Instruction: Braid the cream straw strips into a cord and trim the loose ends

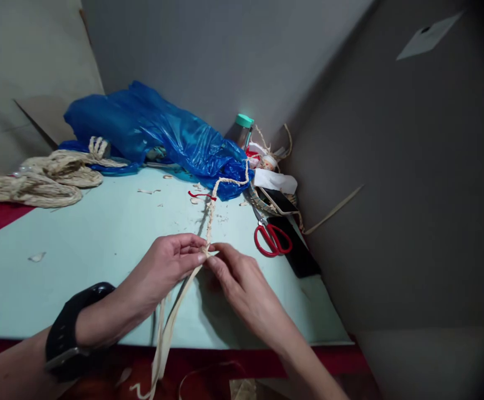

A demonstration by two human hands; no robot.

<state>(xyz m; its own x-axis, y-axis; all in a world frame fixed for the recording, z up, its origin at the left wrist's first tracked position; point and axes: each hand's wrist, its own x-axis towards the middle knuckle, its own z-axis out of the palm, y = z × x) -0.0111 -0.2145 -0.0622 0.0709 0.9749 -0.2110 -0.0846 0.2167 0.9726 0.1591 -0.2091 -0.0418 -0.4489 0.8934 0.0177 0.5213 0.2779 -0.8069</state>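
A pale braided cord (pixel 210 219) runs from the blue plastic bag down to my two hands. My left hand (pixel 175 256), with a black watch on its wrist, pinches the lower end of the braid between thumb and fingers. Close against it on the right, my right hand (pixel 236 272) grips the same spot, a short strand tip showing between the fingertips. Loose flat strands (pixel 169 328) hang from the hands past the table's front edge. A red thread (pixel 201 195) lies by the upper braid.
Red-handled scissors (pixel 272 239) and a black phone (pixel 298 253) lie at the right. Behind are the blue bag (pixel 159 125), a green-capped bottle (pixel 242 129) and a small doll (pixel 269 162). Bundles of pale fibre (pixel 29 189) rest at the left of the pale table sheet (pixel 79 250).
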